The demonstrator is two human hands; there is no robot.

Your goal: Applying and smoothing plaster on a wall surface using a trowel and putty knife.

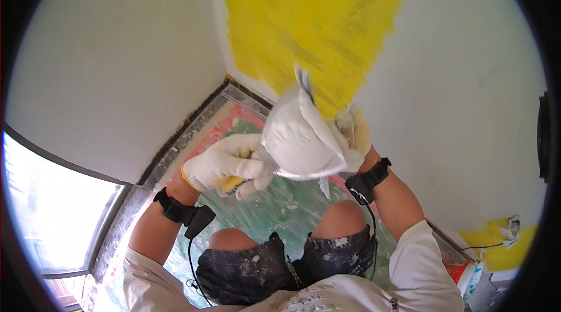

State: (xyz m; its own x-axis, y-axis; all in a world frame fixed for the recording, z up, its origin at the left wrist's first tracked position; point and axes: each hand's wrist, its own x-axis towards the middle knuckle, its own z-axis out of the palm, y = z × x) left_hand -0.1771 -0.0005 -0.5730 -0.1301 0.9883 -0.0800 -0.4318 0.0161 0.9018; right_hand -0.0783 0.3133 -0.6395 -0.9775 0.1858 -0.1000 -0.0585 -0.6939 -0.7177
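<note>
My left hand (228, 163), in a white knit glove, is closed round a yellow-and-dark handle (231, 185) beside a broad plastering trowel. A thick mound of white putty (298, 136) covers most of its surface, with a shiny rim along the lower edge. On the far side of the mound my right hand (357, 136), also gloved, is closed with its fingers partly hidden. It grips a putty-smeared tool (346, 122) whose full shape I cannot make out. A thin greyish blade edge (303, 83) sticks up above the putty, blurred.
Ahead, a pale wall (456, 78) bears a large yellow patch (310, 19). Another wall (123, 66) meets it at a corner on the left. A bright window (64, 207) lies lower left. A red-and-white bucket (467, 277) and a wall cable (485, 246) are lower right. White-smeared green sheeting (257, 207) covers the floor.
</note>
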